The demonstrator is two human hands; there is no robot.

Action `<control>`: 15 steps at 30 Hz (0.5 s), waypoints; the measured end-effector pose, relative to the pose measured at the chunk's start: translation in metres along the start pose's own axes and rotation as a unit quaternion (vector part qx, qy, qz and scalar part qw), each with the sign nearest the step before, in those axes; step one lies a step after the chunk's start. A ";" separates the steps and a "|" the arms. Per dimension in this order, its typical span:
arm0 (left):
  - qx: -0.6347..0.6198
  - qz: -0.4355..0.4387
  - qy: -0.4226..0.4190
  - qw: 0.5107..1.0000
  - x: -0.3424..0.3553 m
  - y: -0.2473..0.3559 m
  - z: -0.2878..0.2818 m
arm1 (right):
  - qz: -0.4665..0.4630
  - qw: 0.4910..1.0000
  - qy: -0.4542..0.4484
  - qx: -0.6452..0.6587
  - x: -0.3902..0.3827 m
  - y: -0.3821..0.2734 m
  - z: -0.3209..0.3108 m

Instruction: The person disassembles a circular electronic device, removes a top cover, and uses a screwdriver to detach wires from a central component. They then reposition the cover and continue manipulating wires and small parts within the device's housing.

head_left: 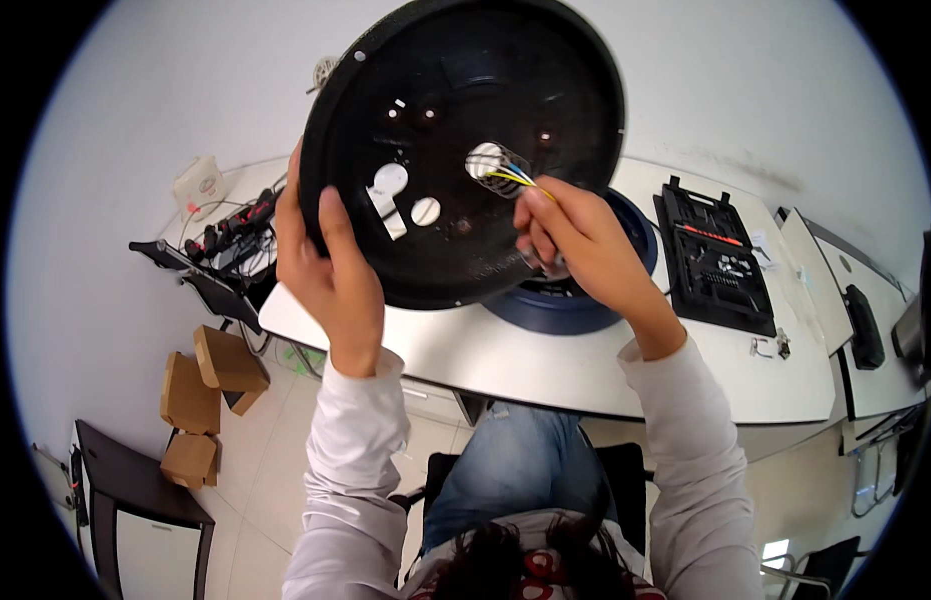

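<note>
My left hand (pixel 335 275) grips the left rim of a round black shell (pixel 495 80), thumb on the inner face and fingers behind it. The shell is tilted up above the table, its dished inside facing me, and several holes show through it. Thin wires (pixel 514 174) in yellow, white and blue come out through a hole ringed by a dark coil or mesh (pixel 512 160). Between thumb and fingers, my right hand (pixel 580 235) pinches these wires. Behind and below the shell, a dark blue round base (pixel 565 315) rests on the table, partly hidden.
On the white table (pixel 545 370), a black tool case (pixel 715 255) lies unfolded at the right, with small metal parts (pixel 772 346) near it. Tangled cables (pixel 240 235) and a white bag (pixel 199 187) are at the left. Cardboard boxes (pixel 192 393) stand on the floor.
</note>
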State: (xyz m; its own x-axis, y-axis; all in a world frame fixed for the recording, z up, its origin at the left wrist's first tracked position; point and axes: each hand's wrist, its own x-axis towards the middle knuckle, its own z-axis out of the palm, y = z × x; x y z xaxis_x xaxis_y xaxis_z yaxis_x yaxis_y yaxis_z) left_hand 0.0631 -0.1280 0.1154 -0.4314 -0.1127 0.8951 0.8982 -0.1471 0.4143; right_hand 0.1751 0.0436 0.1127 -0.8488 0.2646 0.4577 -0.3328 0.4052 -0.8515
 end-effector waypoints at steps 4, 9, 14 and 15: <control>0.035 -0.004 0.018 0.999 -0.060 0.057 -0.019 | 0.018 0.992 0.051 0.115 -0.079 -0.008 0.016; -0.028 0.132 -0.125 0.983 -0.131 0.108 -0.036 | -0.010 0.952 0.155 0.265 -0.169 0.019 0.021; -0.063 0.234 -0.174 0.954 -0.194 0.167 -0.042 | -0.020 0.928 0.175 0.329 -0.235 0.037 0.025; -0.077 0.250 -0.177 0.949 -0.200 0.175 -0.046 | -0.022 0.926 0.176 0.333 -0.245 0.036 0.027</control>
State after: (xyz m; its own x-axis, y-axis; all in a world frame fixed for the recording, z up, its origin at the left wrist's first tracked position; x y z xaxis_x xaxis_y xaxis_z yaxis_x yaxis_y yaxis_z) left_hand 0.3026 -0.1767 0.0016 0.1252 0.1267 0.9840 0.9483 -0.3068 -0.0812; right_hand 0.3601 -0.0302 -0.0373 -0.6813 0.5763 0.4513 -0.6426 -0.1758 -0.7457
